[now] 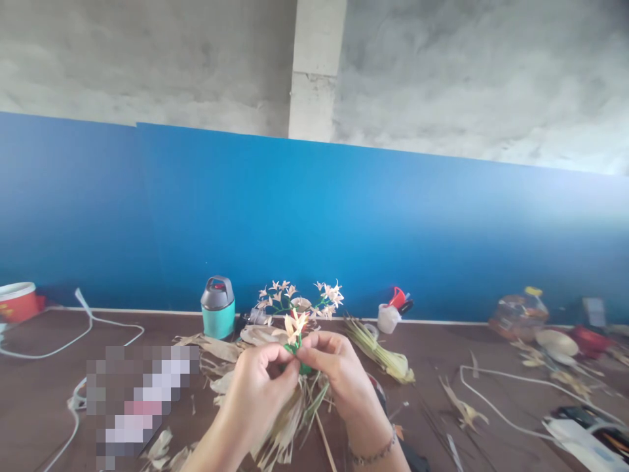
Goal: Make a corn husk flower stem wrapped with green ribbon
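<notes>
A smooth blue partition [314, 223] spans the frame from left edge to right, its top edge sloping down toward the right. Below it, a dark brown tabletop [442, 344] fills the bottom of the frame, strewn with plant scraps and crossed by white cables at left and right; a pixelated patch hides part of it at lower left. Bare, mottled grey concrete wall [147, 59] takes up the top of the frame, brighter toward the upper right and divided near top centre by a paler pillar [317, 72]. At bottom centre, the left hand [260, 377] and right hand [339, 367] come close together, thumbs and forefingers both pinching a green stem. Dry husks lie beneath and around them. Just right of centre, a bundle of pale green strips [386, 357] slants across the table; behind the hands stand sprays of small pale flowers [280, 295]. A clear jar with a yellow cap [521, 314] sits at the right, a teal jar with a grey lid [219, 321] left of centre. Smallest is the cream flower [295, 326] topping the pinched stem, upright just above the fingertips, slightly below mid-frame.
</notes>
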`<state>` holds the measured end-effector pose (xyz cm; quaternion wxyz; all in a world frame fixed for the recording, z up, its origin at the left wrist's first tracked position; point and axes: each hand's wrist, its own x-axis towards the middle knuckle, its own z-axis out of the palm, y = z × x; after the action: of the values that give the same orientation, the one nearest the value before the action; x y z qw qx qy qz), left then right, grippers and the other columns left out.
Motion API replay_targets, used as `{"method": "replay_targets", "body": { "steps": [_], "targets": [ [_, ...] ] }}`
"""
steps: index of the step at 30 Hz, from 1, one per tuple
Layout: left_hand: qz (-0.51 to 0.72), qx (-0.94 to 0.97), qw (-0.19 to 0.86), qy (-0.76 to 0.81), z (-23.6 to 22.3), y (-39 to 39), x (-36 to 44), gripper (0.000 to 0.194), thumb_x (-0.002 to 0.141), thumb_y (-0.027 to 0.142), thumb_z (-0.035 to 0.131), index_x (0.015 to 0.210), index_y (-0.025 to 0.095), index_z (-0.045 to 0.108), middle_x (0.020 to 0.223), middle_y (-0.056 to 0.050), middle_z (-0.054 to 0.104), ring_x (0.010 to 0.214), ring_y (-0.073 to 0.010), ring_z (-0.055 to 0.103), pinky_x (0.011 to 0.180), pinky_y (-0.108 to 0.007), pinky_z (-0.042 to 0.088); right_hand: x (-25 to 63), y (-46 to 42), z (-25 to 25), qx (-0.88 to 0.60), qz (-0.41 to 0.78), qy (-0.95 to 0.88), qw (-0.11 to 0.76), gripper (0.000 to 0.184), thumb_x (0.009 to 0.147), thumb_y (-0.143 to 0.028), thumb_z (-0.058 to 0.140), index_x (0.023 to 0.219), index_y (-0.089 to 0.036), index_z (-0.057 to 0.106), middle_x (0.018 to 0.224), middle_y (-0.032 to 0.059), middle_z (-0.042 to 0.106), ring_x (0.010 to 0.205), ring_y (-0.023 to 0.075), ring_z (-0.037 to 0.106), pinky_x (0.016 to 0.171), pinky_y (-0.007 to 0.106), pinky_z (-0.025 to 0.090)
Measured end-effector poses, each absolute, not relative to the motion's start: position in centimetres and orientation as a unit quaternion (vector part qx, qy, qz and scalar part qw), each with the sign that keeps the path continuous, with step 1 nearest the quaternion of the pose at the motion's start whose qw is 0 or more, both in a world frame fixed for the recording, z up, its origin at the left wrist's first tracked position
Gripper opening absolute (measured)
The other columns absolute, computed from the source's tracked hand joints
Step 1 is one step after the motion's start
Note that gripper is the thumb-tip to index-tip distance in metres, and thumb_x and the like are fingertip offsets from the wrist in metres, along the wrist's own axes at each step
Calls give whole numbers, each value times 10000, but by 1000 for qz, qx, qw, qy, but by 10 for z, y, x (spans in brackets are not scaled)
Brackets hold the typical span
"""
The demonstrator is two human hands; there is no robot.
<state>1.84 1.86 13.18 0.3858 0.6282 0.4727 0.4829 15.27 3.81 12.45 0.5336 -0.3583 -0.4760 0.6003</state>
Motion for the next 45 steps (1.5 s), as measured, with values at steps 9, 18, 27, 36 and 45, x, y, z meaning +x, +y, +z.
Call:
{"method": "replay_targets", "body": {
  "steps": [9,18,27,36,45],
  "targets": [
    [407,588,521,465,132,15,12,135,668,277,588,586,170,580,445,73,439,383,-55,296,385,-197,224,155,27,136,-386,596,-475,520,221,495,-265,762,532,-141,583,491,-33,498,497,85,381,503,228,264],
    [459,561,517,454,136,14,20,149,629,261,604,525,170,546,431,90,374,388,-42,226,368,-189,156,152,27,135,-392,578,-471,539,226,509,-253,768,546,-148,571,486,-38,513,485,83,396,495,224,262],
    [468,509,619,373,131,17,14,227,610,263,662,502,178,482,384,98,356,346,-21,233,356,-172,152,159,31,126,-223,688,-496,480,141,690,-256,735,709,-121,701,690,32,619,646,122,495,639,245,357],
    [437,447,721,298,130,19,13,219,551,250,763,549,160,564,399,82,436,329,-4,257,332,-147,123,160,39,118,-169,738,-472,451,166,653,-294,783,663,-143,714,667,27,625,583,112,497,616,254,381],
    [415,463,718,313,131,18,13,210,544,245,758,491,143,582,386,47,496,315,-8,314,314,-146,155,164,39,117,-174,748,-482,422,233,624,-328,801,623,-131,677,584,7,579,525,114,492,552,251,368]
  ]
}}
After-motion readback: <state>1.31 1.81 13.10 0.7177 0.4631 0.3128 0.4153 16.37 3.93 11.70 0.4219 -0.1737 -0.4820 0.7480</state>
